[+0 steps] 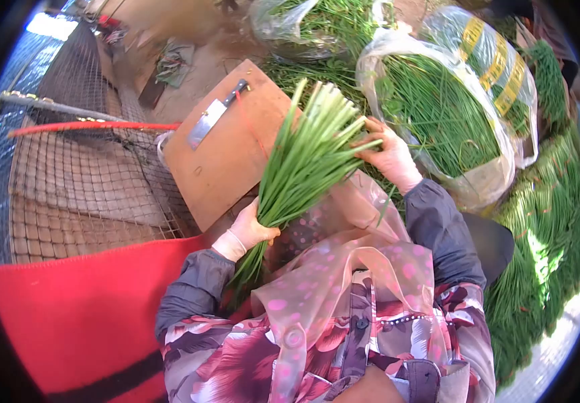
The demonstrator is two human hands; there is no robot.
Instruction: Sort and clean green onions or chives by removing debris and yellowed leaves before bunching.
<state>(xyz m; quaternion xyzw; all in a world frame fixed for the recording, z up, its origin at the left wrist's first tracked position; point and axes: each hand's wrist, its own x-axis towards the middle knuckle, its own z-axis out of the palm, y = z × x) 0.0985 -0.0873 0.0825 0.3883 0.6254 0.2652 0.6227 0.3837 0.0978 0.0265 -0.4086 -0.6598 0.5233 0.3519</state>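
A thick bunch of long green stalks with pale ends up lies slantwise between my hands, above my lap. My left hand is wrapped round its lower, leafy part. At the upper right, my right hand has its fingers closed on a few stalks at the bunch's edge, near the pale ends. Behind the bunch is a tilted brown board. A knife with a dark handle and a broad blade rests on it, and a thin red string hangs beside the knife.
Open plastic bags of green stalks stand at the upper right. Bundled greens are piled along the right side. Black netting and a red pole are at the left, above a red cloth.
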